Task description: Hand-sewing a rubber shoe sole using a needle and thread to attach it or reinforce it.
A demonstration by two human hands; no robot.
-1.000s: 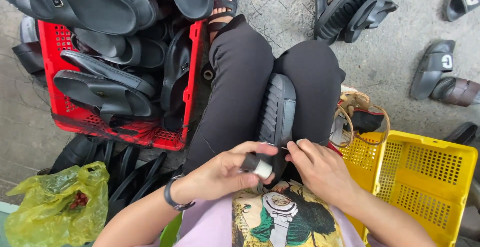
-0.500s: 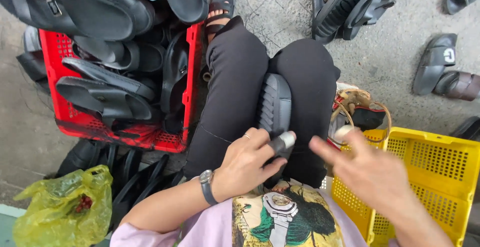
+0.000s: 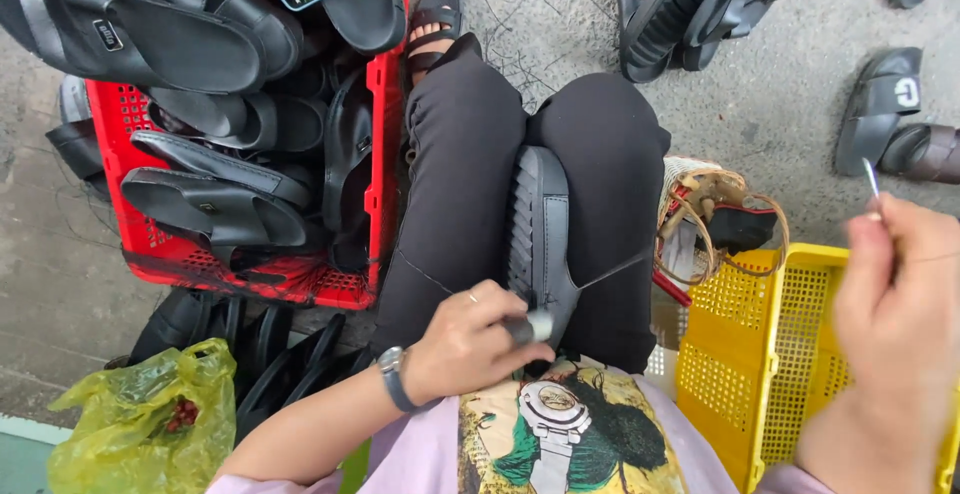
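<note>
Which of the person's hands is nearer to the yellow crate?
Right. The right hand is raised above the yellow crate, holding a needle; the left hand rests on the lap beside it.

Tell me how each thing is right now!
Black sandal: on edge, wedged between the knees.
Left hand: fingers pinching the sandal's near end.
Right hand: raised, holding a needle.
Red crate: piled with black sandals.
Yellow basket: upright, contents not visible.
Yellow bag: crumpled on the ground.

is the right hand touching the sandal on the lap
Apart. The head view shows the right hand raised out to the side above the yellow basket, holding a needle, with clear space between it and the sandal.
</note>
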